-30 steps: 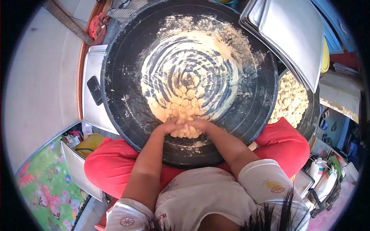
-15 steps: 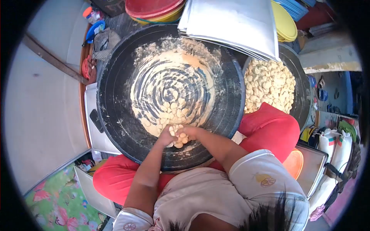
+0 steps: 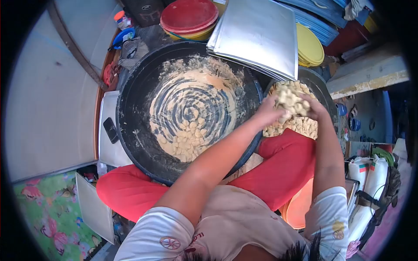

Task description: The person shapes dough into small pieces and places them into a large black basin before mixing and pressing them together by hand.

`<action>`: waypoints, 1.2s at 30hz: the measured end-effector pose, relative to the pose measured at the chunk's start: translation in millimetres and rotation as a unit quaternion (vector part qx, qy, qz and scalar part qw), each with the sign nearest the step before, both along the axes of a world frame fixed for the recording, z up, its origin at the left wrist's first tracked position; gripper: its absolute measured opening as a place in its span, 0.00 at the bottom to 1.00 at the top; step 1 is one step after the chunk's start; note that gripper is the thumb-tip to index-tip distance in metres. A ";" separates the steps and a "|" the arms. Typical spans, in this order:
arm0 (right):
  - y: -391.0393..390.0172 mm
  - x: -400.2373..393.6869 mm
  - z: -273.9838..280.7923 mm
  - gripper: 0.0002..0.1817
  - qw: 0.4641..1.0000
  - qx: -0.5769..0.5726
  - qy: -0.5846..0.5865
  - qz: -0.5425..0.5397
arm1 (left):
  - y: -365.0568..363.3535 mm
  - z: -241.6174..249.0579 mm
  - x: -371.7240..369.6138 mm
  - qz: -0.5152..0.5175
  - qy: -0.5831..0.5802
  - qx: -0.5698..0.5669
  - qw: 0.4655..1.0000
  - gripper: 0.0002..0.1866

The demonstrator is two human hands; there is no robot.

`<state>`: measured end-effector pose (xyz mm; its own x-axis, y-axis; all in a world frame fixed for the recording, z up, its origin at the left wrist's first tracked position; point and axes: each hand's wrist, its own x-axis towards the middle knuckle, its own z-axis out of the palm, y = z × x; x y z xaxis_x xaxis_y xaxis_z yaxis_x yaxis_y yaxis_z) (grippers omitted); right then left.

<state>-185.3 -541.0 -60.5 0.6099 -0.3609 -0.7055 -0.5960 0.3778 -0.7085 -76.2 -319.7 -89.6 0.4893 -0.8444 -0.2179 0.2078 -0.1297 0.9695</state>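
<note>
My left hand point(image 3: 267, 113) and my right hand point(image 3: 316, 108) are cupped together around a heap of small pale dough pieces point(image 3: 291, 100), somewhat blurred by motion. They are above the right-hand tub point(image 3: 314, 79), which holds a thick layer of similar pieces point(image 3: 300, 126). In front of my body stands a large black basin point(image 3: 139, 150), its bottom streaked with flour in rings. More loose dough pieces point(image 3: 188, 141) lie in the near half of that basin.
A stack of metal trays point(image 3: 257, 37) overhangs the far rims of both tubs. Behind are red basins point(image 3: 189, 17) and yellow lids point(image 3: 310, 45). A phone point(image 3: 110, 130) rests on a tray at left. My red-trousered knees flank the basin.
Both hands have moved from the near side of the black basin to over the right-hand tub, carrying dough pieces. Fewer pieces lie at the basin's near edge. The view has shifted slightly.
</note>
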 end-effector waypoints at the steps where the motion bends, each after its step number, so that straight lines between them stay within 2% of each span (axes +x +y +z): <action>1: -8.3 -11.6 6.2 0.29 0.988 -0.126 0.072 -0.049 | 3.1 -18.8 -2.7 -0.027 -0.182 0.068 0.981 0.32; 2: -31.4 -28.0 -12.1 0.30 0.941 -0.282 0.176 -0.059 | 17.6 -25.6 -2.5 -0.005 -0.218 0.101 0.971 0.28; 3: -47.8 -35.1 -32.6 0.32 0.859 -0.429 0.270 -0.068 | 39.2 -37.7 6.8 -0.004 -0.246 0.112 0.963 0.28; 4: -46.4 -27.1 -36.8 0.32 0.860 -0.429 0.269 -0.061 | 65.4 -54.5 20.1 -0.004 -0.273 0.125 0.954 0.28; 6: -41.4 -13.7 -49.2 0.31 0.906 -0.370 0.188 0.081 | 125.6 -93.1 50.1 0.042 -0.270 0.213 0.938 0.26; 7: -15.2 9.7 -42.9 0.29 0.913 -0.346 0.158 0.151 | 165.0 -145.4 64.4 0.096 -0.293 0.207 0.929 0.23; 8: 4.4 28.3 -57.9 0.27 0.899 -0.378 0.078 0.206 | 212.1 -188.4 80.6 0.131 -0.262 0.257 0.921 0.22; 9: 27.6 50.8 -66.6 0.25 0.853 -0.431 -0.002 0.296 | 253.9 -184.7 92.6 0.169 -0.163 0.349 0.908 0.20; 10: 68.2 80.1 -57.8 0.24 0.845 -0.411 -0.024 0.342 | 302.5 -217.2 93.5 0.258 -0.194 0.376 0.869 0.19; 11: 95.6 104.4 -74.0 0.23 0.848 -0.375 -0.063 0.369 | 333.9 -199.9 108.4 0.201 -0.084 0.433 0.875 0.20; 12: 126.9 131.2 -73.7 0.23 0.824 -0.356 -0.076 0.434 | 370.3 -220.9 116.5 0.214 -0.087 0.497 0.836 0.22; 13: 147.8 154.2 -96.9 0.23 0.797 -0.360 -0.066 0.480 | 397.8 -244.9 121.5 0.226 -0.089 0.558 0.793 0.24; 15: 181.4 192.5 -160.5 0.30 0.818 -0.294 -0.051 0.493 | 420.2 -266.5 132.7 0.217 -0.094 0.546 0.804 0.26; 17: 213.1 214.7 -240.2 0.33 0.821 -0.274 -0.025 0.501 | 425.8 -277.6 138.9 0.209 -0.096 0.534 0.814 0.28; 19: 245.0 222.1 -304.8 0.41 0.873 -0.301 0.051 0.380 | 403.0 -273.4 135.6 0.222 -0.147 0.487 0.832 0.33; 20: 268.0 228.6 -304.1 0.41 0.871 -0.297 0.053 0.387 | 397.1 -279.7 134.3 0.213 -0.146 0.486 0.835 0.37; 21: 299.3 230.8 -290.7 0.44 0.856 -0.317 0.120 0.391 | 391.3 -285.8 132.5 0.205 -0.145 0.485 0.838 0.41; 22: 330.5 230.3 -276.8 0.46 0.836 -0.334 0.189 0.392 | 383.9 -288.9 127.3 0.204 -0.137 0.490 0.836 0.41; 24: 375.2 226.5 -264.2 0.49 0.778 -0.332 0.184 0.501 | 368.1 -285.4 111.6 0.181 -0.151 0.509 0.828 0.49; 25: 391.9 212.6 -267.1 0.49 0.756 -0.338 0.136 0.544 | 362.8 -279.2 106.3 0.178 -0.143 0.509 0.830 0.49; 27: 412.9 178.7 -279.8 0.48 0.701 -0.346 0.069 0.620 | 345.9 -259.9 98.5 -0.019 -0.091 0.489 0.867 0.54; 28: 417.0 164.5 -287.6 0.47 0.669 -0.348 0.048 0.655 | 337.5 -248.9 88.2 -0.044 -0.147 0.496 0.854 0.50; 29: 413.4 150.8 -290.5 0.47 0.667 -0.351 0.052 0.655 | 336.6 -246.2 81.2 -0.045 -0.146 0.492 0.857 0.50; 31: 394.9 129.4 -294.4 0.46 0.695 -0.238 0.004 0.678 | 335.2 -240.5 74.4 -0.204 -0.127 0.492 0.837 0.52; 32: 380.4 121.8 -299.4 0.46 0.695 -0.243 0.005 0.676 | 330.9 -232.9 74.1 -0.230 -0.139 0.491 0.829 0.52; 33: 365.1 112.8 -304.1 0.46 0.715 -0.161 0.010 0.681 | 330.1 -238.3 74.1 -0.229 -0.143 0.489 0.829 0.52; 34: 356.0 108.8 -300.8 0.47 0.728 -0.077 0.015 0.681 | 329.6 -242.8 76.8 -0.242 -0.068 0.440 0.862 0.53; 35: 350.8 104.8 -298.4 0.47 0.727 -0.080 0.014 0.682 | 329.4 -245.3 76.0 -0.252 0.008 0.388 0.887 0.53; 36: 345.9 99.3 -295.7 0.48 0.725 -0.145 0.027 0.672 | 329.3 -245.0 67.2 -0.248 0.007 0.387 0.888 0.53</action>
<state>-86.0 -195.1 -356.2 0.5218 0.3966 -0.7553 -0.3180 -0.7311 -0.6036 -9.0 9.6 -334.6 0.0910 -0.5494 -0.8306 -0.0498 -0.8355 0.5472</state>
